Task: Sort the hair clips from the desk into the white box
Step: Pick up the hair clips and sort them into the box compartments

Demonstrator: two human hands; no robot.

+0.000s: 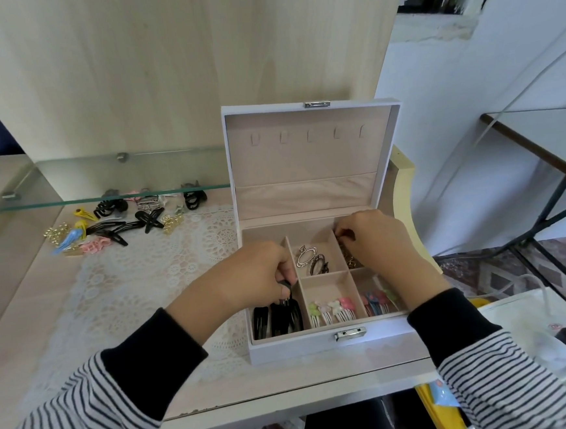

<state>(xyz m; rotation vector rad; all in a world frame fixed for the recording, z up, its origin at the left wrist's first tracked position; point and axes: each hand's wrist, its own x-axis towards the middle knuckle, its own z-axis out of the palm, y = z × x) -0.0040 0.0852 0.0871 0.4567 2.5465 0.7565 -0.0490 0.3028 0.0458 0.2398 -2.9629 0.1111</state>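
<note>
Inside the open white divided box (302,348), the left hand (256,277) pinches a black snap clip (286,288), and the right hand (378,240) pinches a small dark clip (348,234).

My white rectangular box (322,348) has a smooth, faintly sheened skin like faux leather, a matt beige velvety lining (303,151) and a shiny metal clasp (350,333). Inside, the black snap clips (284,317) look glossy, the silver oval clips (307,256) are polished metal, and the gold-coloured clips (350,261) glint. The pale desk (29,319) is smooth wood-grain laminate, with a white openwork lace cloth (127,277) over its middle and a clear glass shelf (103,181) along its far edge. My striped sleeves (70,417) are soft knit.
</note>
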